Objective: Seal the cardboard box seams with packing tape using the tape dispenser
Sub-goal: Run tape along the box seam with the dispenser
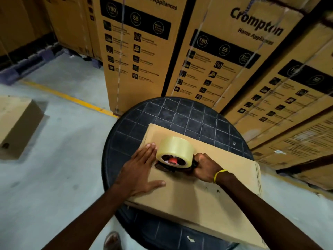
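A flat brown cardboard box (203, 192) lies on a round black table (182, 114). On its top, near the left end, sits the tape dispenser (175, 152) with a fat roll of clear packing tape and a red hub. My right hand (205, 168), with a yellow band at the wrist, grips the dispenser's handle from the right. My left hand (142, 170) lies flat on the box top just left of the roll, fingers spread, pressing the cardboard down.
Tall printed appliance cartons (142, 51) stand stacked right behind the table and along the right side. Another brown box (16, 123) sits on the grey floor at left. A yellow floor line (68, 96) runs diagonally. My foot (112, 240) shows below the table.
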The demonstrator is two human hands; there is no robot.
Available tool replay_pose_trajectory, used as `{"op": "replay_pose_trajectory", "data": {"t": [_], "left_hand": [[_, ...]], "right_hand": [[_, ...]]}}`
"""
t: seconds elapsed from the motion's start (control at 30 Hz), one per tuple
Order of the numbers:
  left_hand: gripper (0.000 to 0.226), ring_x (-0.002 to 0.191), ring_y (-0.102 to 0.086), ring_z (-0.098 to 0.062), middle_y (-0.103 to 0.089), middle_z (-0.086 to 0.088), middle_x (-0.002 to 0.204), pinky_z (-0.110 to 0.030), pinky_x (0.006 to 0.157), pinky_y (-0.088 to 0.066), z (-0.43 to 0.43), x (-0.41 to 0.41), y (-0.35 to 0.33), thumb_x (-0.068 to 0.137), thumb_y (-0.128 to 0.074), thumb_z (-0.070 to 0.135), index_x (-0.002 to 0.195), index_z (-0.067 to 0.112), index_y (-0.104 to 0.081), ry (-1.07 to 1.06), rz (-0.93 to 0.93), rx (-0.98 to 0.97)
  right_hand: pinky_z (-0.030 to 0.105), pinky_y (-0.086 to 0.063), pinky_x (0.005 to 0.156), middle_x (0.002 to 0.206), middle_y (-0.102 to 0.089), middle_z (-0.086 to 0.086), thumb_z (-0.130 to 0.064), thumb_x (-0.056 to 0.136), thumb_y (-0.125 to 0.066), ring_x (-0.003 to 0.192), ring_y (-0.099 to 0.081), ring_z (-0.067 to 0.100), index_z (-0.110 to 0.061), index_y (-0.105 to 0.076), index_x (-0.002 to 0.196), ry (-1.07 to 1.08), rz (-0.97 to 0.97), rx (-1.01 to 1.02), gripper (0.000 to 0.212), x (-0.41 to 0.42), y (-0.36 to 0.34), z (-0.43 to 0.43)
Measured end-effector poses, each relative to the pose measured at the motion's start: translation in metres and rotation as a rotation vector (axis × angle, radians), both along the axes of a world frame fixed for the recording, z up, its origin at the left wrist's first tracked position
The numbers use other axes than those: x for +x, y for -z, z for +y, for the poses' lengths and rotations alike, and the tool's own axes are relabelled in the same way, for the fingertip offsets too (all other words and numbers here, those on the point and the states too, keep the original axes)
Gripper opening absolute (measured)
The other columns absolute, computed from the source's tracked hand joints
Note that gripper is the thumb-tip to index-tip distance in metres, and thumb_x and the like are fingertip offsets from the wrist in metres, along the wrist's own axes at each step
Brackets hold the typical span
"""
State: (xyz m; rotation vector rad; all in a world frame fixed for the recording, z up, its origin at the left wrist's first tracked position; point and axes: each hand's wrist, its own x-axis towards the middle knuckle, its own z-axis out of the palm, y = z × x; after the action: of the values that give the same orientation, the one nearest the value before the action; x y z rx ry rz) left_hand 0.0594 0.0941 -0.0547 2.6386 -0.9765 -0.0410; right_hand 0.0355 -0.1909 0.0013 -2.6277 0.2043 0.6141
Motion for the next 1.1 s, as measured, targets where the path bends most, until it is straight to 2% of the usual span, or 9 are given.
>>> {"op": "replay_pose_trajectory", "data": {"t": [0.2,0.43,0.53,0.6,0.67,0.77,0.87,0.97,1.1], "left_hand": [[0.118,0.158,0.004,-0.018,-0.001,-0.007,0.172,-0.044,0.128,-0.011,0.0,-0.003,-0.007,0.083,-0.034,0.09,0.163,0.008,-0.006,-0.023,-0.012,0.076],[0.113,0.158,0.002,-0.017,-0.005,-0.007,0.172,-0.041,0.128,-0.006,-0.013,-0.011,-0.009,0.086,-0.037,0.086,0.163,0.01,-0.006,-0.06,-0.065,0.132],[0.118,0.158,0.006,-0.025,-0.001,-0.018,0.171,-0.042,0.128,-0.003,-0.043,-0.026,-0.011,0.086,-0.034,0.086,0.161,0.0,-0.005,-0.086,-0.086,0.182],[0.122,0.158,0.008,-0.03,0.004,-0.021,0.169,-0.044,0.128,-0.002,-0.092,-0.053,-0.016,0.086,-0.036,0.087,0.16,-0.003,-0.003,-0.004,-0.036,0.18],[0.128,0.157,0.005,-0.035,0.001,-0.025,0.168,-0.049,0.128,-0.008,-0.157,-0.086,-0.018,0.082,-0.034,0.092,0.159,-0.006,-0.006,0.124,0.003,0.177],[0.138,0.157,0.012,-0.034,0.003,-0.022,0.169,-0.05,0.127,-0.006,-0.233,-0.125,-0.019,0.07,-0.025,0.103,0.161,0.0,-0.005,0.166,0.037,0.246],[0.141,0.157,0.015,-0.027,0.001,-0.015,0.171,-0.047,0.127,-0.005,-0.243,-0.128,-0.022,0.064,-0.027,0.106,0.163,0.007,-0.005,0.118,0.047,0.247],[0.142,0.157,0.015,-0.025,0.004,-0.013,0.171,-0.046,0.127,-0.007,-0.239,-0.125,-0.021,0.065,-0.03,0.106,0.162,0.006,-0.003,0.128,0.025,0.243],[0.144,0.156,0.019,-0.024,0.017,-0.014,0.169,-0.047,0.127,-0.006,-0.241,-0.127,-0.021,0.066,-0.027,0.105,0.16,0.001,0.007,0.14,0.025,0.272]], "right_hand": [[0.044,-0.059,0.079,0.105,-0.072,0.005,-0.061,0.06,-0.055,0.09,-0.068,0.028,-0.022,-0.068,0.102,-0.004,0.026,-0.136,0.059,-0.046,0.008,-0.101],[0.043,-0.061,0.083,0.106,-0.075,0.0,-0.063,0.061,-0.061,0.099,-0.072,0.025,-0.024,-0.068,0.106,0.086,0.066,-0.14,0.06,-0.129,0.021,-0.24],[0.041,-0.061,0.084,0.108,-0.074,-0.001,-0.065,0.062,-0.06,0.1,-0.072,0.024,-0.023,-0.069,0.107,0.081,0.032,-0.075,0.061,-0.133,0.023,-0.246],[0.039,-0.061,0.081,0.107,-0.072,0.001,-0.07,0.062,-0.06,0.096,-0.072,0.023,-0.022,-0.068,0.107,0.068,0.023,-0.047,0.066,-0.13,0.022,-0.244],[0.04,-0.061,0.078,0.105,-0.072,0.003,-0.072,0.063,-0.062,0.092,-0.071,0.023,-0.019,-0.068,0.104,0.035,0.018,-0.029,0.068,-0.131,0.017,-0.239],[0.04,-0.059,0.077,0.107,-0.068,0.009,-0.057,0.076,-0.069,0.091,-0.068,0.03,-0.016,-0.065,0.103,0.013,-0.002,-0.049,0.049,-0.132,0.004,-0.233],[0.039,-0.057,0.078,0.112,-0.067,0.011,-0.051,0.076,-0.067,0.097,-0.067,0.034,-0.015,-0.062,0.108,0.0,-0.006,-0.023,0.048,-0.132,-0.002,-0.23],[0.039,-0.058,0.074,0.105,-0.07,0.012,-0.043,0.072,-0.062,0.092,-0.068,0.033,-0.014,-0.065,0.1,-0.041,-0.017,-0.018,0.04,-0.135,-0.011,-0.24],[0.04,-0.059,0.073,0.092,-0.074,0.005,-0.059,0.062,-0.062,0.079,-0.069,0.021,-0.017,-0.071,0.095,-0.028,0.023,-0.051,0.055,-0.164,-0.021,-0.303]]}}
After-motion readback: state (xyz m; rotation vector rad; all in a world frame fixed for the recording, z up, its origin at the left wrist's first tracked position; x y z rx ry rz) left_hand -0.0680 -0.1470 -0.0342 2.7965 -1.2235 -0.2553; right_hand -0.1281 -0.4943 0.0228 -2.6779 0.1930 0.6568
